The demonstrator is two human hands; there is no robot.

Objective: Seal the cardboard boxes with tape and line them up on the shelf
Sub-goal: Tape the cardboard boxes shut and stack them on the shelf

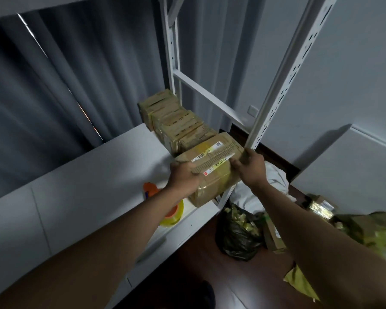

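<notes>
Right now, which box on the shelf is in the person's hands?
The nearest box, at the row's front end, bearing white labels; left hand and right hand grip its sides. The other boxes stand untouched behind.

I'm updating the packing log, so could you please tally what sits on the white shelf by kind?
Cardboard boxes in the row at the back: 4
Cardboard box held by both hands: 1
Tape dispenser, orange, with its yellowish roll: 1
Total: 6
The row's count is approximate, as those boxes overlap.
</notes>
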